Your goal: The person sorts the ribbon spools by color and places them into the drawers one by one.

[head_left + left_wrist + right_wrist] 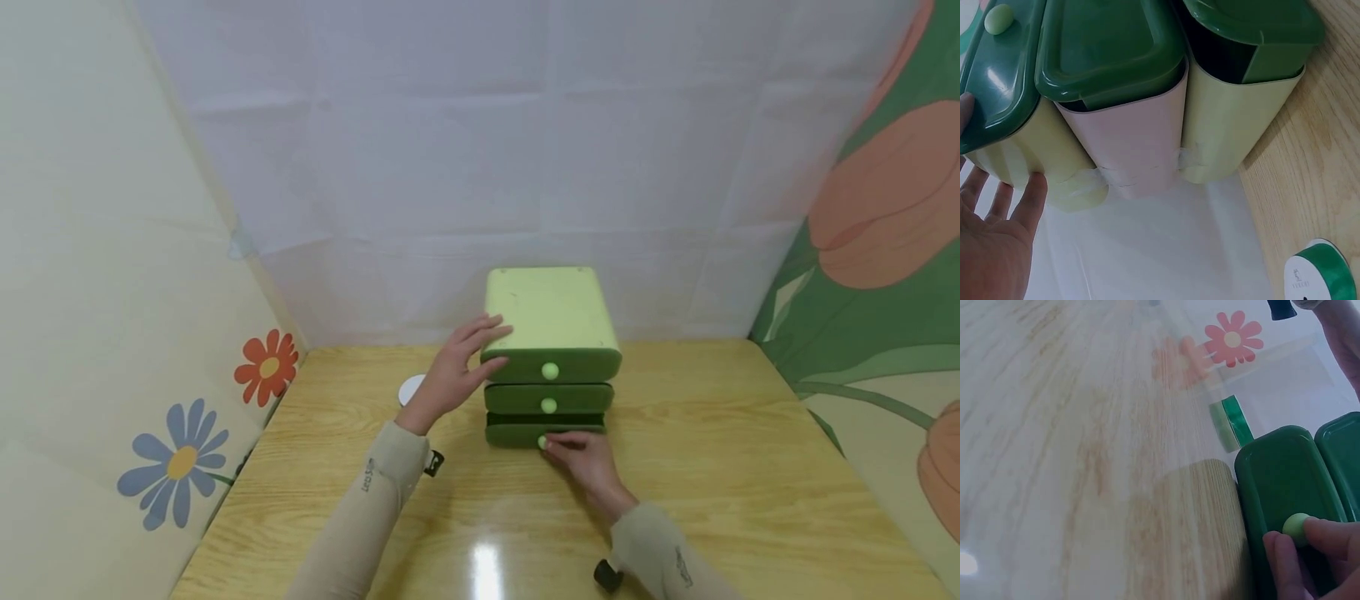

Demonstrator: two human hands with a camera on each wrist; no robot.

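A small drawer cabinet point(551, 308) with a pale green top and dark green drawer fronts stands near the back of the table. My right hand point(588, 465) pinches the round light green knob point(1297, 529) of the bottom drawer point(510, 435), which is pulled slightly out. My left hand point(457, 371) rests at the cabinet's upper left corner, fingers extended over the top and thumb near the top drawer front point(1007, 69). In the left wrist view, the middle drawer point(1113, 47) also sits a little out of its pink shell.
A roll of green ribbon point(1319, 275) with a white end face lies on the wooden table point(712, 467), left of the cabinet. A white cloth wall point(420, 167) rises behind it. Flower-printed panels point(180, 462) flank both sides.
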